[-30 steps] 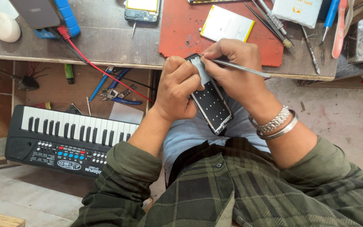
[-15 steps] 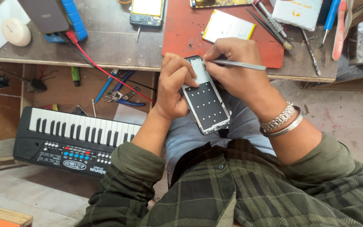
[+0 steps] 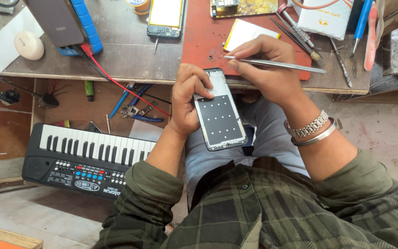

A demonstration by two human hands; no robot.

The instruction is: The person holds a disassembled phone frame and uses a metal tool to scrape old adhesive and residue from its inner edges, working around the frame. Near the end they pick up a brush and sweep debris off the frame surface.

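Centrally, left hand clamped round an opened phone, tilted up over the lap so its inner face shows. Right hand, fingers pinched together on thin metal tweezers, tip at the phone's top end. Workbench above; toy keyboard lower left.

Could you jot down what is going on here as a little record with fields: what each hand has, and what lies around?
left hand: grips the opened keypad phone with a black button sheet by its edge
right hand: pinches slim metal tweezers, tips at the phone's top
worktop: brown wooden bench with a red mat
on the mat: flat pale yellow battery
below the bench: small black toy keyboard with white keys
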